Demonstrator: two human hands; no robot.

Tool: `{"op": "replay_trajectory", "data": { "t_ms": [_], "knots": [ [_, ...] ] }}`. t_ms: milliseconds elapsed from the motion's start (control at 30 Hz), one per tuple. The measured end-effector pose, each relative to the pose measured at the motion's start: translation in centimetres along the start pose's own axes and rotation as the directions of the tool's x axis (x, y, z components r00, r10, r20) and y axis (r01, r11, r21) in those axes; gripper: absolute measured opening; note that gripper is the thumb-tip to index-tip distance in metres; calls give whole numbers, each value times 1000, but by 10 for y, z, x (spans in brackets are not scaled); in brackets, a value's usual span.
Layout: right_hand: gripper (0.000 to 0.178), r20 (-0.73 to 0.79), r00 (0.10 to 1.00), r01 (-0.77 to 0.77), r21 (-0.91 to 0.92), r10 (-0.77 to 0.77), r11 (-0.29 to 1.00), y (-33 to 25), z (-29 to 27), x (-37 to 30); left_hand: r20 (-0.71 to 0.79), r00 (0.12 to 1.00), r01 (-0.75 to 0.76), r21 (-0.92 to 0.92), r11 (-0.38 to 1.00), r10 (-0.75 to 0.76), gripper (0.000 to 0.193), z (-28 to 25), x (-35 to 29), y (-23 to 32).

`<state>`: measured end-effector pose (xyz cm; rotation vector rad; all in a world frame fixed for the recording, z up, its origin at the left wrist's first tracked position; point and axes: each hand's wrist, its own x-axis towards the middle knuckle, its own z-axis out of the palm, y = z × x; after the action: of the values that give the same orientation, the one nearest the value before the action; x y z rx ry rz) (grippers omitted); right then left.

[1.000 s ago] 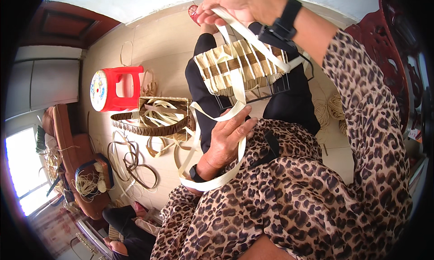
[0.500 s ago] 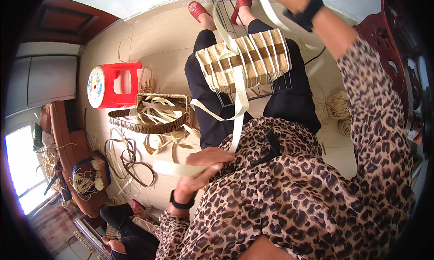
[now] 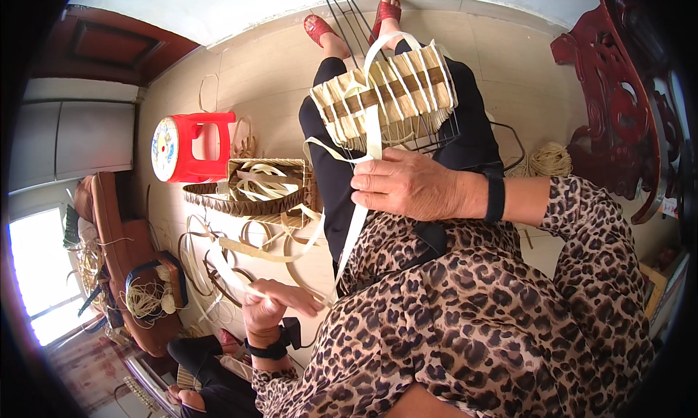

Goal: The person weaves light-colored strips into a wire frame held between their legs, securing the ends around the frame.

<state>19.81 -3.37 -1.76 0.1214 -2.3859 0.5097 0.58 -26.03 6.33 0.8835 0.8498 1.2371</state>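
A partly woven pale basket (image 3: 396, 102) with a brown band and white cords on a dark wire frame (image 3: 349, 14) rests across my thighs. From its near side, a flat cream strip (image 3: 373, 131) runs down to my right hand (image 3: 407, 185), whose fingers are closed around it just below the basket. The strip emerges under that hand and slants toward my lap. Lower left, my left hand (image 3: 275, 305) pinches a cream strip (image 3: 227, 267) at the thumb, its other fingers stretched out. Another loop of strip stands at the basket's far side.
To the left lie a red stool (image 3: 207, 147) on its side, a woven basket (image 3: 302, 182) holding loose strips, and brown and cream coils (image 3: 207, 265). A twine ball (image 3: 550, 160) and a carved red chair (image 3: 614, 105) are on the right. Another person (image 3: 200, 371) sits lower left.
My right hand has come down from the upper right to the strip below the basket. My left hand has shifted lower and left, and the strip loop at the far side has shrunk.
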Motion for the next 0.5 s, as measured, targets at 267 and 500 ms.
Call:
{"op": "replay_trajectory", "data": {
  "t_ms": [267,500],
  "knots": [
    [7,276,959,-34,-99,60,995,-11,1,-13,-697,718,622,642,448,2,22,-5,25,44],
    [7,148,973,-221,372,177,902,-14,-10,-38,-153,942,102,979,179,298,48,-41,210,23]
  ]
}}
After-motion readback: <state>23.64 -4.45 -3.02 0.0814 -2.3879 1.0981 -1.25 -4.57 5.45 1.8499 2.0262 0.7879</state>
